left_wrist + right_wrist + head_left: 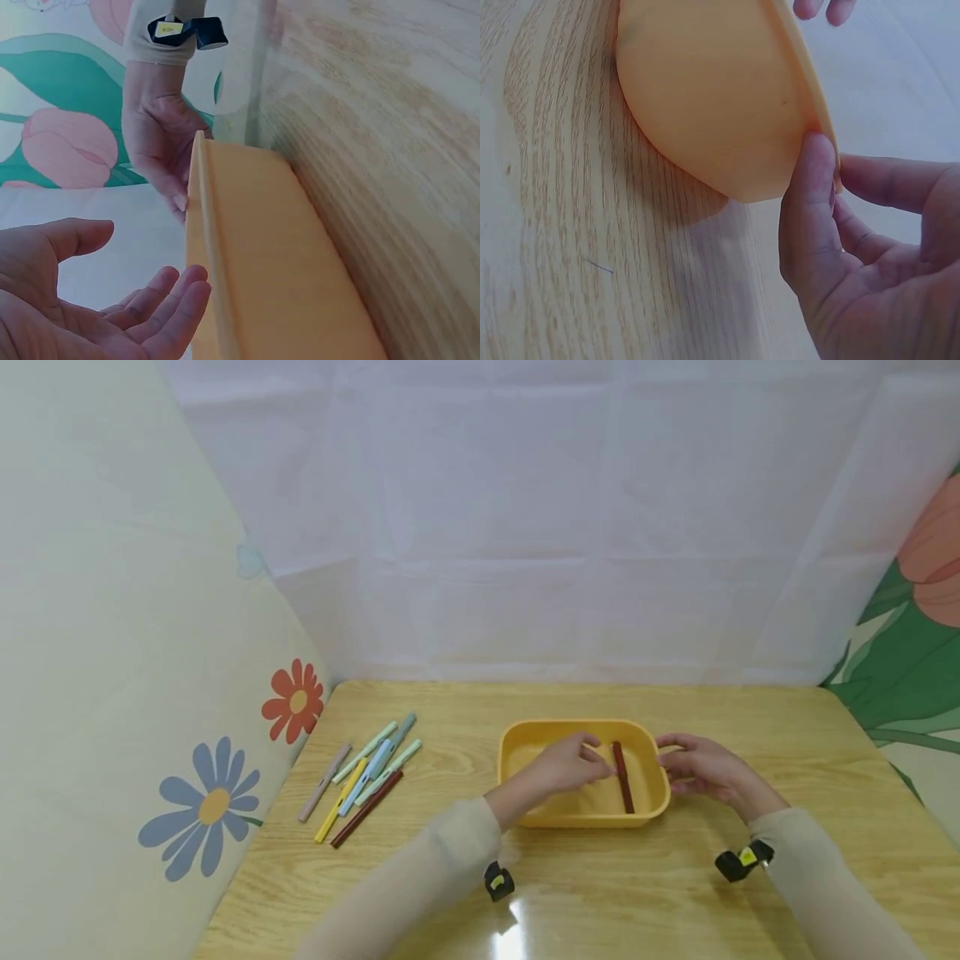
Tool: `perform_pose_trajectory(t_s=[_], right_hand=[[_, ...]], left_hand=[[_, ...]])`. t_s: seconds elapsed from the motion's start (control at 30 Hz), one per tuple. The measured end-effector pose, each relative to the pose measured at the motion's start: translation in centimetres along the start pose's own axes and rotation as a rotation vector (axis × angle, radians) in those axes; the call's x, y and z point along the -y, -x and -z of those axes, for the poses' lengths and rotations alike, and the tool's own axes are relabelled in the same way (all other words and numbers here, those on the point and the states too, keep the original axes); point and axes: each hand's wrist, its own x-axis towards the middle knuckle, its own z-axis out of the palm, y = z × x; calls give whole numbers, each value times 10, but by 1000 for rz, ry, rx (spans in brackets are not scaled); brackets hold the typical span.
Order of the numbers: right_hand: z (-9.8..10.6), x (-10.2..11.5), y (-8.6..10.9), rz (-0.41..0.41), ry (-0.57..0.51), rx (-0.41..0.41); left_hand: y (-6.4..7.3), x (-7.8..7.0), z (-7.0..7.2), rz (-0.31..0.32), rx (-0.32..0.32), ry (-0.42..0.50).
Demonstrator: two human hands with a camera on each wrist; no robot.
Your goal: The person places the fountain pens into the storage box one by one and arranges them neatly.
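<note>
A dark red pen (622, 777) lies lengthwise from back to front near the right end of a shallow yellow tray (585, 821). Over the tray's interior, just left of that pen, hovers my left hand (562, 767), its fingers loosely bent and holding nothing. The left wrist view shows the same hand (112, 315) with thumb and fingers well apart above the rim. At the tray's right end my right hand (708, 768) grips the rim. In the right wrist view the thumb and fingers of that hand (877, 262) pinch the rim from both sides.
To the left on the wooden table (450, 760) lies a loose group of several pens: a mauve pen (325, 782), a yellow pen (342, 798), another dark red pen (367, 810), and blue and pale green ones. A white sheet (562, 568) hangs behind the table.
</note>
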Motion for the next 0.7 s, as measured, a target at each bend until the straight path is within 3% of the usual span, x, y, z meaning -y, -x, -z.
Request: perform_pose_trajectory(t_s=[0.17,0.37,0.7], right_hand=[[0,0,0,4,18,-6],[1,-1,0,11,22,-3],[2,-4,-1,5,24,-14]], left_hand=[[13,0,12,-50,-37,-150],[28,3,28,-79,-49,-146],[46,20,46,-215,-128,-328]])
